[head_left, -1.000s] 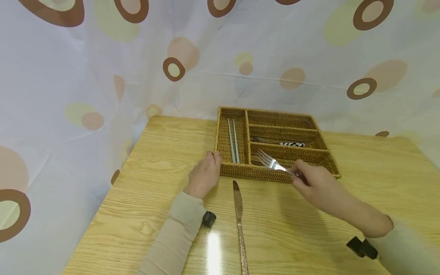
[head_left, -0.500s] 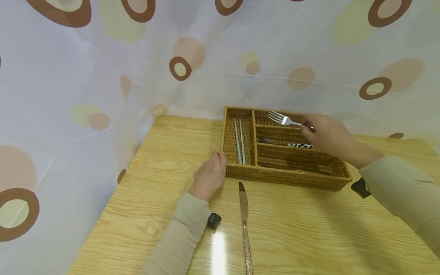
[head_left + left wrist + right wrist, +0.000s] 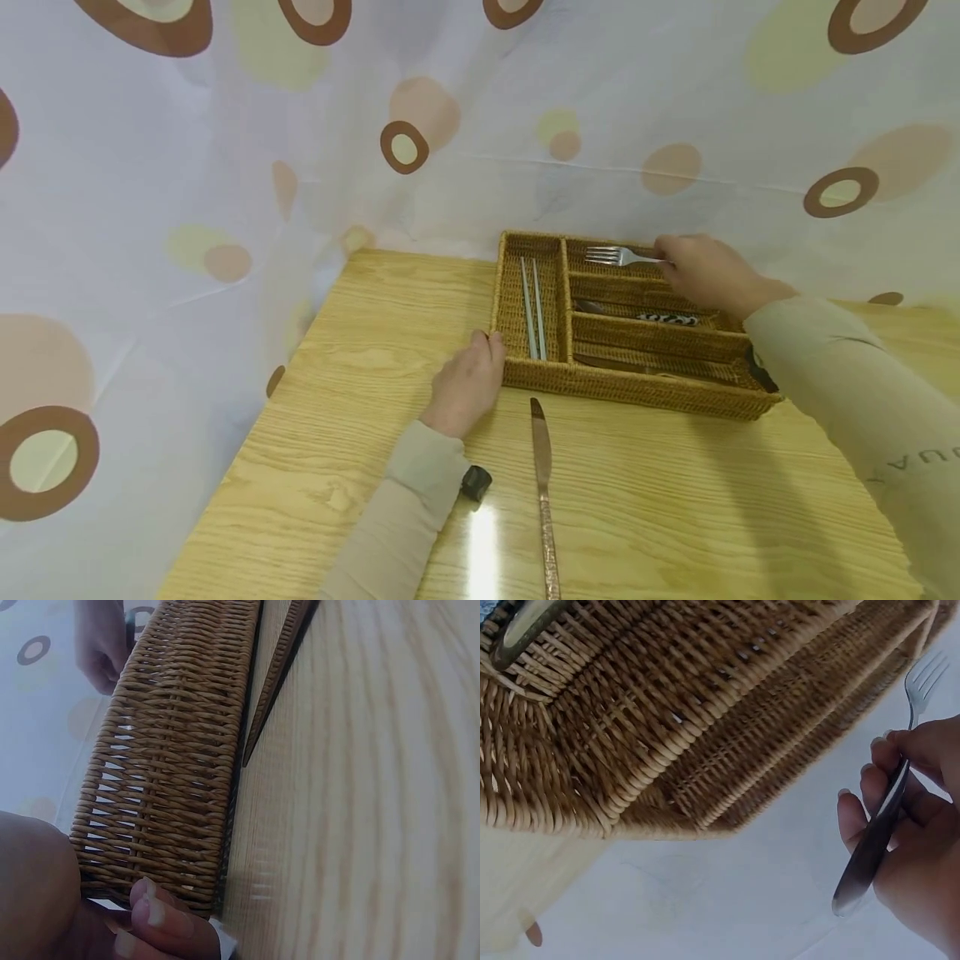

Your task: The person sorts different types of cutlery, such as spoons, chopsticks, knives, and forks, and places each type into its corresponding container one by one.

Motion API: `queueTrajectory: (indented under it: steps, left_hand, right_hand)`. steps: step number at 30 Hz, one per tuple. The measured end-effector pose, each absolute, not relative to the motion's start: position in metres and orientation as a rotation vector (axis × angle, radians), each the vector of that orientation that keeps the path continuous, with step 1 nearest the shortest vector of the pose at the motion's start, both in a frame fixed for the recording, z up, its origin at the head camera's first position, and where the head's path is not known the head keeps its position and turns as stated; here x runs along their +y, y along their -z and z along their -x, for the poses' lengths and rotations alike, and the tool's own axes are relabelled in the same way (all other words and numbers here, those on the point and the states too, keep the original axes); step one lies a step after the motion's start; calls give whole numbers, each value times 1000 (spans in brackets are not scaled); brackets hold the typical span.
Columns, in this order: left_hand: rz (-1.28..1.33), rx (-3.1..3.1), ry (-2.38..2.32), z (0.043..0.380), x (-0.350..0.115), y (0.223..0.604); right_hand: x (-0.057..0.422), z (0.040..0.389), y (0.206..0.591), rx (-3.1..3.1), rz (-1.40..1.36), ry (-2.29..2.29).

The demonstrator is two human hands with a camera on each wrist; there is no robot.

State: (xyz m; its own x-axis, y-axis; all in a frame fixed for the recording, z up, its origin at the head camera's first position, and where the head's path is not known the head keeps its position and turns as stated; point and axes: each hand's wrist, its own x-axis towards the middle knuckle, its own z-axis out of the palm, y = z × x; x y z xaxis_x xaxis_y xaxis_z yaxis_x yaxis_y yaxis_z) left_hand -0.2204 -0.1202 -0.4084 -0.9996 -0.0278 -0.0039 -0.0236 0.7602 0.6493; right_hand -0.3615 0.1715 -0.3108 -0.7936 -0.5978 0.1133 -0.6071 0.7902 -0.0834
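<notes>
My right hand pinches a silver fork between thumb and fingers, over the rear compartment of a woven wicker cutlery tray. The fork's tines point left; in the right wrist view its dark, shiny handle lies across the curled fingers. At the tray's front left corner, my left hand grips the wicker wall, and the left wrist view has its fingertips curled at the corner. A pair of pale green chopsticks lies in the left compartment. The middle compartment holds a piece with a black-and-white patterned handle.
A copper-coloured table knife lies on the wooden table in front of the tray, blade toward it. More dark cutlery rests in the front compartment. Behind the tray hangs a white curtain with brown and peach ovals.
My right hand has carried the fork from the front compartment back to the rear one, turning it level. My left hand stays at the tray corner. The head view shifted slightly.
</notes>
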Motion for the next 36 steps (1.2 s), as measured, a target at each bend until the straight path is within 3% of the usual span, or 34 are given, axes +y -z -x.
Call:
queueTrajectory:
  steps: [14, 36]
  left_hand:
    - [-25, -2923, 1057, 221, -119, 407]
    - [-57, -2953, 1042, 222, -120, 412]
  right_hand:
    - [185, 396, 334, -3124, -719, -192]
    - [181, 404, 355, -3360, -704, -292]
